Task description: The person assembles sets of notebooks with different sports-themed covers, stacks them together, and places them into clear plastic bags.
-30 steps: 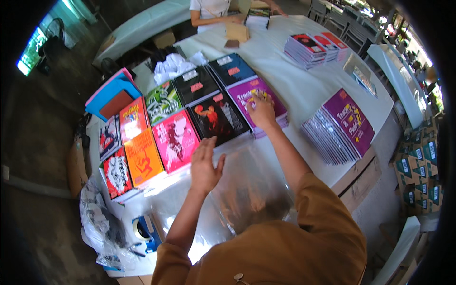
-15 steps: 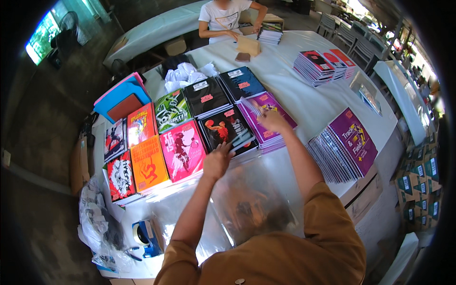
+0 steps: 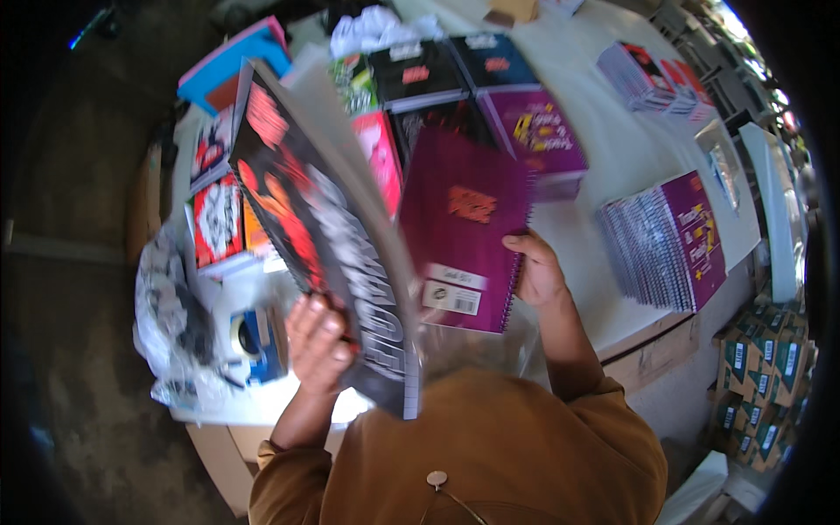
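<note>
My left hand [image 3: 317, 346] is closed on the lower spiral edge of a black notebook [image 3: 328, 219] with a red figure on its cover, held up and tilted. In my right hand [image 3: 538, 271] is a purple spiral notebook [image 3: 446, 232], gripped at its wire-bound edge with the thumb on top and a white label showing near its lower edge. Behind the two raised notebooks lie rows of notebook stacks: purple [image 3: 547, 131], dark blue [image 3: 494, 66], black [image 3: 416, 74], green [image 3: 353, 85] and pink [image 3: 378, 153]. The raised notebooks partly hide these rows.
To the right stands a separate stack of purple notebooks [image 3: 647, 249], with red-covered stacks [image 3: 643, 79] farther back. A blue tape dispenser [image 3: 258, 346] and a clear plastic bag [image 3: 166, 328] are at the left. Blue folders [image 3: 236, 66] stand far left. Cartons [image 3: 761, 367] are piled beyond the table's right side.
Both hands have drawn back from the front stacks, lifting the black notebook in the left and the purple one in the right. The view has shifted, and the person across the table is out of sight.
</note>
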A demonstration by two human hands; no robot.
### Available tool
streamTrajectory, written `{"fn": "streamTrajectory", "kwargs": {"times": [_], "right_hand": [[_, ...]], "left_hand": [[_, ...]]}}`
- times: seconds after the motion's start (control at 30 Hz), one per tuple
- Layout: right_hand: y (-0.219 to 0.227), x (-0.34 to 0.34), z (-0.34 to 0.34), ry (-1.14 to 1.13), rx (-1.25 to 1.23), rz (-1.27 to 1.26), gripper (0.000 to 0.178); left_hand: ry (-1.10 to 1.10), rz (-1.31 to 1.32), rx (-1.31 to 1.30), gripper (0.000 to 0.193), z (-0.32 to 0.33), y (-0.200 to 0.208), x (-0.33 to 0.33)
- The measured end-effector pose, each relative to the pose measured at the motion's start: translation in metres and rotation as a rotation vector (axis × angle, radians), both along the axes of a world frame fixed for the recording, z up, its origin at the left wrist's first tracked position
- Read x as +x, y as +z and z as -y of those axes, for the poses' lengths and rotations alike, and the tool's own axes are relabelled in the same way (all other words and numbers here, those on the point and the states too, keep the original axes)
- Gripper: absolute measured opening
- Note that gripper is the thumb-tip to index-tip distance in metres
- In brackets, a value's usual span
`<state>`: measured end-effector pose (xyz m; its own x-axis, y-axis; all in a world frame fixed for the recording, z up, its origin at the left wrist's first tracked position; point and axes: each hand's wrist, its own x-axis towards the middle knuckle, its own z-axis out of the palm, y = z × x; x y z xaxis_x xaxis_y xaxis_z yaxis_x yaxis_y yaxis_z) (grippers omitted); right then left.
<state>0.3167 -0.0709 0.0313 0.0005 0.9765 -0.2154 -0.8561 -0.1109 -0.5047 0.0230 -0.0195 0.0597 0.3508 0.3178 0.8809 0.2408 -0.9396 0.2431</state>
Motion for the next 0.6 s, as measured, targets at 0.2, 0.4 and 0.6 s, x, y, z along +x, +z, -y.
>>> {"fn": "streamTrajectory", "kwargs": {"times": [0.2,0.4,0.6], "right_hand": [[-0.100,-0.058,0.023,0.425,-0.246,-0.255,0.050],[-0.128,-0.095,0.033,0.285,-0.289,0.383,0.032],[-0.117,-0.104,0.023,0.338,-0.237,0.320,0.029]], "left_hand": [[0.020,-0.832,-0.437,0.037,0.088,-0.090,-0.060],[-0.163,-0.883,-0.606,0.036,0.084,-0.077,-0.064],[0.241,-0.560,-0.452,0.049,-0.026,-0.038,-0.014]]}}
